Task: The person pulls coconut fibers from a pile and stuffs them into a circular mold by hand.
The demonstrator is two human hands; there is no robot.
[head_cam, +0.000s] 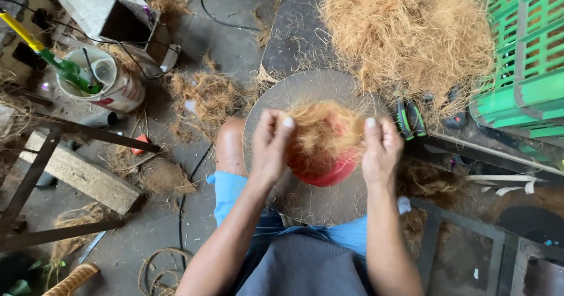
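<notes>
The place is a dusty concrete floor [235, 43] of a workshop, with loose brown fibre scattered over it. Nearest to the camera, the person sits with a round board [320, 199] lying on the lap, above blue shorts [229, 193]. Over this board the 2 hands work on 1 red bowl [320, 166], which is tilted and covered on top with a tuft of coconut fibre [320, 125]. The left hand [271, 146] touches the left side of the tuft, its fingers bent together and pinching some strands. The right hand [380, 149] is at the right side of the bowl, its fingers also closed on a few strands of the fibre. Just beyond the right hand, a pair of black and green tools [409, 119] lies at the edge of the board. To the left on the floor there are a wooden plank [88, 178] and a white bucket [120, 87] with a green bottle [67, 69] standing in it. Farther away, a big heap of fibre [405, 31] lies on a dark sheet, and a green plastic crate [523, 55] stands just beside it on the right.
</notes>
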